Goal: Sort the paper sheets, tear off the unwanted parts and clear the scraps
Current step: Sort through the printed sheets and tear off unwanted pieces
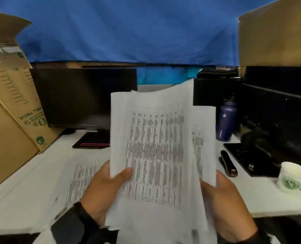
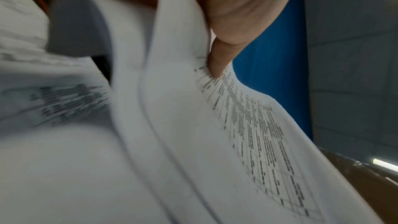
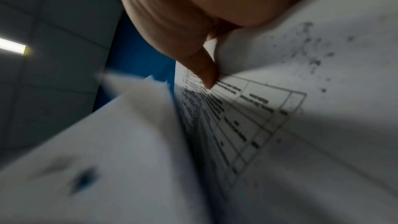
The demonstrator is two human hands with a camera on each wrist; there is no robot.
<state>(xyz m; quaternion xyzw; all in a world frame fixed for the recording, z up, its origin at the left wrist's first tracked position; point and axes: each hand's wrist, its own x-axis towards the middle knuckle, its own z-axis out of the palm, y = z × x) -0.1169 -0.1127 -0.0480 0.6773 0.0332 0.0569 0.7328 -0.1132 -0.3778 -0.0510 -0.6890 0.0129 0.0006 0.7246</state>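
Note:
I hold a sheaf of printed paper sheets [image 1: 155, 155] upright over the white desk, tables of text facing me. My left hand [image 1: 109, 184] pinches the front sheets at their left edge, thumb on the print; the left wrist view shows that thumb on the sheets [image 2: 247, 125]. My right hand [image 1: 222, 194] grips the rear sheet [image 1: 205, 131] at the right edge, and its thumb presses the printed table [image 3: 247, 117] in the right wrist view. Another printed sheet [image 1: 81, 182] lies flat on the desk to the left.
A dark monitor [image 1: 82, 97] stands behind the papers. Cardboard boxes [image 1: 10, 110] lean at the left, another box [image 1: 276, 34] sits high right. A blue bottle [image 1: 226, 120], a black stapler [image 1: 228, 162], a paper cup [image 1: 293, 176] and black equipment [image 1: 276, 110] crowd the right.

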